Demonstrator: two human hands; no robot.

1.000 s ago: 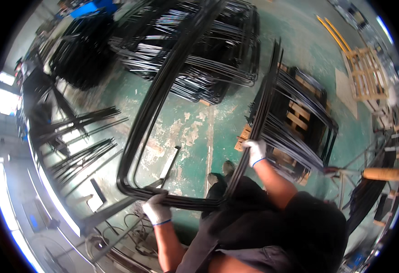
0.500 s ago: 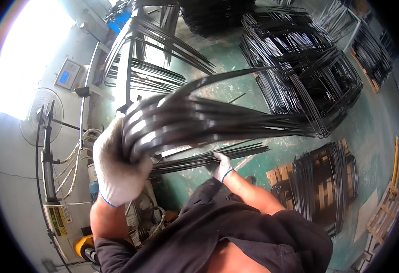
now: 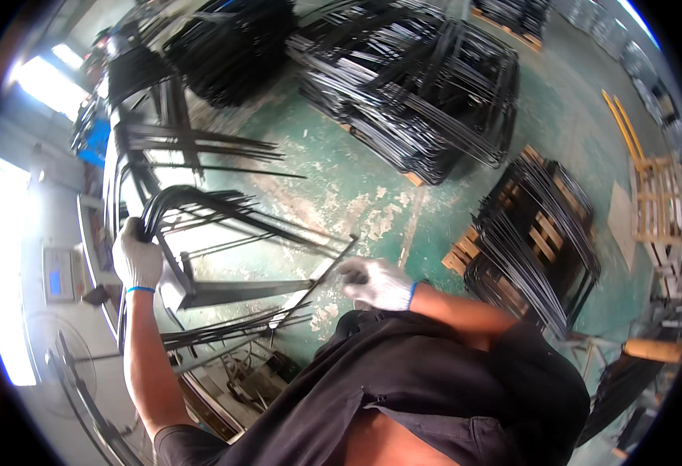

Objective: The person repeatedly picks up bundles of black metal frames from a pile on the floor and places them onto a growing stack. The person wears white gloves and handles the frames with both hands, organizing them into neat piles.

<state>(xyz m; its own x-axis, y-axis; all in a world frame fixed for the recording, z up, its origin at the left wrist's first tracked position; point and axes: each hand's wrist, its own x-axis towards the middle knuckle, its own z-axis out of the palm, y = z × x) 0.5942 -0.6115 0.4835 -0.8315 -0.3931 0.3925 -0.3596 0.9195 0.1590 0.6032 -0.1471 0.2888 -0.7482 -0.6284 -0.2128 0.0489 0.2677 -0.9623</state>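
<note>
Worn green floor point(image 3: 544, 116). White-gloved left hand point(image 3: 139, 258): fingers curled around bent black metal bars point(image 3: 185, 198), near left end of grey metal arm point(image 3: 247, 291). White-gloved right hand point(image 3: 380, 284): half-open, empty.

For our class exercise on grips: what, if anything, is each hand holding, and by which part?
The left hand grips black rods by their bent end. The right hand holds nothing visible.

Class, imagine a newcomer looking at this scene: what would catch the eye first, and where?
Probably the big heap of black metal frames at upper centre, with a smaller stack on a wooden pallet to its lower right. Next, the white-gloved left hand, at left, grips a bundle of bent black rods, while the right hand, loosely curled, is near the centre.
</note>
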